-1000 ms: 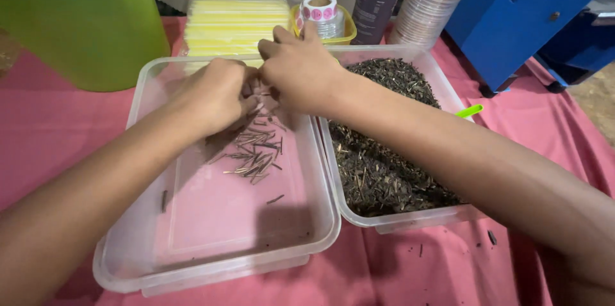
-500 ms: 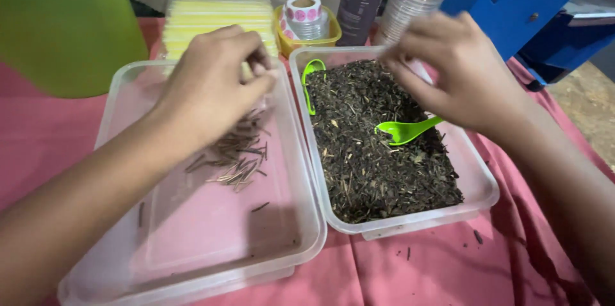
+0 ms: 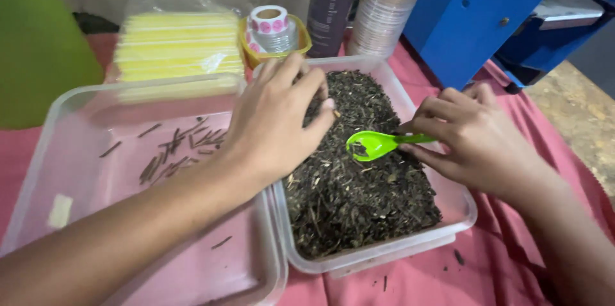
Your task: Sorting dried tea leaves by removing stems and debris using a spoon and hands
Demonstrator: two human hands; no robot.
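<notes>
Landmark = right clear tub [image 3: 462, 206] w/ dark dried leaf mix [image 3: 359, 190], on pink cloth [image 3: 512, 274].

Right hand [image 3: 477, 139] sits over the tub's right rim, thumb + fingers pinched closed on handle of green plastic spoon [image 3: 375, 144]. Spoon bowl lies low over the mix, about mid-tub, a few bits in it. Left hand [image 3: 275, 120] crosses the tub's left rim, fingers loosely curled, tips down in the mix near the tub's back-left; can't tell if it has hold of anything.

Edges/room: left clear tub [image 3: 38, 171] butts against the landmark tub's left wall, rims touching or nearly so. It holds a small scatter of dark stems [image 3: 176, 149]; much bare floor around them. Front half of the mix is uncovered, free space betw the hands. Behind the tub: yellow cup w/ sticker roll [image 3: 272, 27], dark cylinder [image 3: 333, 1], stack of clear lids [image 3: 387, 5], all close to back rim. Bagged yellow stack [image 3: 176, 46] back-left. Blue cabinet [image 3: 474, 14] near the back-right corner, tight there. Green bin [image 3: 38, 49] far left.

Vs 0.5 s ago: left hand moved from over the stems in left tub across into the mix; right hand now grips the spoon, which sat in the mix w/ the hand above it.
</notes>
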